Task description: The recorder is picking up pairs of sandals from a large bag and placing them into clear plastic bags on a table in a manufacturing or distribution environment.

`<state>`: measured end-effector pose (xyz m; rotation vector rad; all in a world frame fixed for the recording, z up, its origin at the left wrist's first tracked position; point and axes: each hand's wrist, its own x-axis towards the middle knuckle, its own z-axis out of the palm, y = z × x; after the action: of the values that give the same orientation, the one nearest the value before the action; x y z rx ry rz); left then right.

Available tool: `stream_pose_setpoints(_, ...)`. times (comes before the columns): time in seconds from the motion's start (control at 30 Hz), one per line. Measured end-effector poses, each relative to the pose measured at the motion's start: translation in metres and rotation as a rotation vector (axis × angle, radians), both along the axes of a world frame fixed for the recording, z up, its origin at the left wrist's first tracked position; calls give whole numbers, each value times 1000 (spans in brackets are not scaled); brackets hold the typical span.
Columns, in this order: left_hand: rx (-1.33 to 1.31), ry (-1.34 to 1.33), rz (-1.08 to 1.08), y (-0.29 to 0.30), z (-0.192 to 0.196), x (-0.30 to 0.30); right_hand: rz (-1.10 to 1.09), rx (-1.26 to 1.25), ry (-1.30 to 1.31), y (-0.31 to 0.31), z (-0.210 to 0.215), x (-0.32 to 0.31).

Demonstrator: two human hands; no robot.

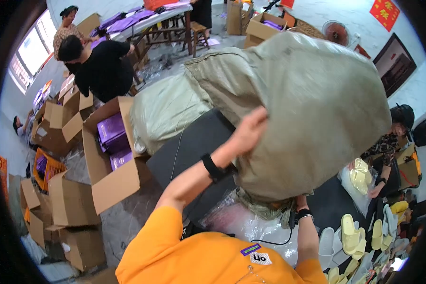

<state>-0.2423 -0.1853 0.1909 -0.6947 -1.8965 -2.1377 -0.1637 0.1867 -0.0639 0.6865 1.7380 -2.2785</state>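
A large grey-green woven sack (pixel 317 109) bulges up in front of me, its gathered lower edge near my body. My left hand (pixel 250 131), blurred, is against the sack's left side; its fingers do not show clearly. Down at the sack's lower edge, my right hand (pixel 302 203) grips the fabric, partly hidden by it. A black cable (pixel 281 244) hangs beside my right wrist. Clear plastic film (pixel 232 215) lies under the sack, close to my orange shirt. The dark table surface (pixel 187 156) shows to the left.
An open carton (pixel 113 182) with purple boxes (pixel 112 132) stands at the left, beside a pale sack (pixel 168 109). More cartons (pixel 73 199) are stacked beyond it. Yellow and white slippers (pixel 349 234) crowd the lower right. Other people (pixel 102 71) are at the far left and right.
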Motion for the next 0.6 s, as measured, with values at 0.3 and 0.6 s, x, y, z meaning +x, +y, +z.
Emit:
stream_pose_setpoints(0.3, -460, 361, -590, 94, -32, 33, 109, 513, 356, 32, -8, 63)
stream_pose_setpoints(0.6, -525, 363, -662, 55, -30, 61, -778, 93, 133, 73, 141, 135)
